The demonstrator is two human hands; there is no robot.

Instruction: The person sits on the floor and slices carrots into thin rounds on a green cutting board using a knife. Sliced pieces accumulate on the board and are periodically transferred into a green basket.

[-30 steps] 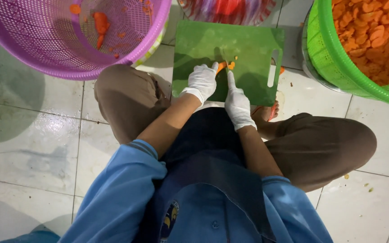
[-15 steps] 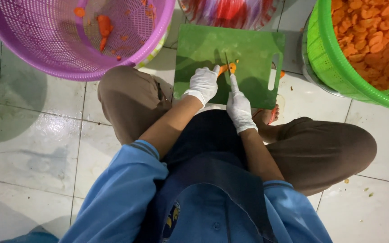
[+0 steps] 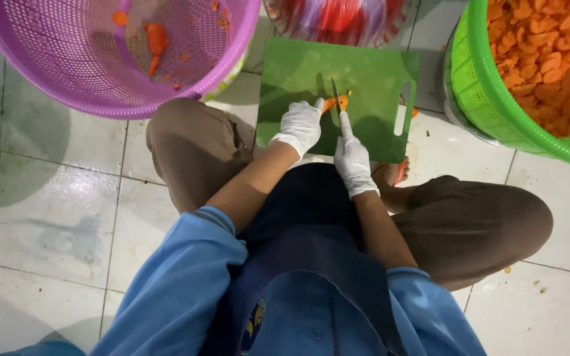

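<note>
Little has shifted since the earlier frames: both gloved hands stay at the same spot on the board, and the knife blade now stands a touch left of the carrot piece rather than over it.

I log the carrot piece [image 3: 339,102] lying near the middle of the green cutting board [image 3: 371,72], at upper centre of the frame. Left hand [image 3: 300,125], in a white glove, presses on the carrot's left end, fingers together and curled down onto it. Right hand [image 3: 353,160], also gloved, is clamped around the handle of the knife [image 3: 335,94], index finger stretched along the spine; the blade points toward the top of the frame, just beside the carrot.

Board rests on the tiled floor [image 3: 54,198] between the person's bent knees. Purple basket [image 3: 100,46], upper left, holds a few orange scraps. Green basket [image 3: 496,86], upper right, is full of cut carrot chunks. A red and white bowl [image 3: 338,20] sits at the top edge, above the board. Blue sleeves fill the bottom of the frame.
</note>
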